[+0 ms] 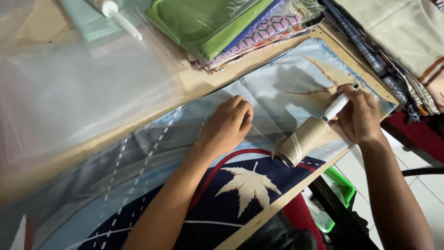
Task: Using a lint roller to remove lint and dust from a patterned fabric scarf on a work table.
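Observation:
A printed cloth [277, 88] with a light blue field, a dark blue patch and a cream leaf shape lies flat on the wooden table [203, 81]. My left hand [229, 122] presses down on the cloth with curled fingers, near its middle. My right hand [358, 113] grips the white handle of a lint roller [307, 139], whose brownish roll rests on the cloth beside the leaf print. A thin strip or thread seems to run between my left fingers and the roll.
A stack of bagged folded fabrics [231, 28], green on top, sits at the table's far edge. Clear plastic bags [69, 83] lie at the left, with a second white roller handle [118, 16] above them. More folded cloth [407, 37] is piled at right. A green basket [340, 185] stands on the floor.

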